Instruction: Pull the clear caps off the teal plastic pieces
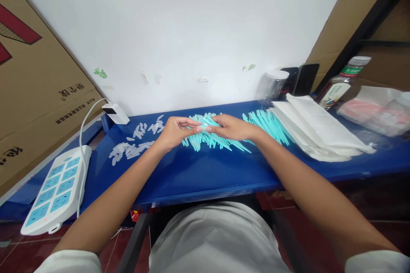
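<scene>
My left hand [177, 131] and my right hand [232, 127] meet over a pile of thin teal plastic sticks [205, 140] in the middle of the blue table. Both are closed in a pinch, thumbs and fingertips almost touching. A teal stick shows at the right hand's fingertips. A small pale glint lies between the hands; what the left fingers grip there is too small to make out. Left of the pile, small clear plastic pieces [133, 150] are scattered in loose groups. A second bunch of teal sticks [267, 123] lies beyond my right wrist.
White paper bags [317, 126] are stacked at the right, before a clear jar [274, 83] and a dark bottle [341, 81]. A bag with pink contents [373, 111] sits far right. A power strip [59, 187] and a white device [115, 113] are at the left.
</scene>
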`<state>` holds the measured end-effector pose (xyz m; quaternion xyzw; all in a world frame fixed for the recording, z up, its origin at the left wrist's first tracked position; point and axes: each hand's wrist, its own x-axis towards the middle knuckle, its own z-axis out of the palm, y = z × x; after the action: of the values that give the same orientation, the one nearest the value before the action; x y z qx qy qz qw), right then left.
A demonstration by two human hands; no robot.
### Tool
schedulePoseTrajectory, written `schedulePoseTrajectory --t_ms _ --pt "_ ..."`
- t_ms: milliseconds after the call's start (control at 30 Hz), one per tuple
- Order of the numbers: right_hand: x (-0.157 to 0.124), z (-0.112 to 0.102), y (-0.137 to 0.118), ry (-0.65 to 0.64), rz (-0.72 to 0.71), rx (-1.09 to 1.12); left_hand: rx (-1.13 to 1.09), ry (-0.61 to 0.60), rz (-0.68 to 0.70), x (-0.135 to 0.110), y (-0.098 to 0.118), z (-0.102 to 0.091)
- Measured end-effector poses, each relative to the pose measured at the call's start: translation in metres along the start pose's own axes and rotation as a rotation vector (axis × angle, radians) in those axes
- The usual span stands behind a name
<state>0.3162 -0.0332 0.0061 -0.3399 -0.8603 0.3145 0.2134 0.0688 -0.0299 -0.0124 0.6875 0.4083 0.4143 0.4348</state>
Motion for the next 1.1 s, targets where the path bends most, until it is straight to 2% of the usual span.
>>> schedulePoseTrajectory --t_ms 133,367,467,600,833,1100 --pt "0.0 0.001 -0.002 -0.024 0.021 0.034 -0.048 -0.015 -0.049 -0.001 -0.002 0.001" --pt "0.0 0.003 -0.006 0.047 0.058 -0.017 -0.068 -0.006 -0.124 -0.002 0.002 0.004" --pt "-0.001 0.004 -0.006 0.06 0.105 0.065 -0.052 0.016 -0.127 -0.002 0.007 0.004" --pt "-0.001 0.002 0.001 0.099 0.145 0.16 -0.066 0.073 -0.138 0.001 0.01 -0.003" --pt "0.003 -0.005 0.012 0.244 0.099 0.005 -0.131 0.11 -0.178 0.008 0.004 -0.019" --pt "0.0 -0.005 0.001 0.205 0.098 0.048 -0.146 0.072 -0.229 0.004 0.005 -0.011"
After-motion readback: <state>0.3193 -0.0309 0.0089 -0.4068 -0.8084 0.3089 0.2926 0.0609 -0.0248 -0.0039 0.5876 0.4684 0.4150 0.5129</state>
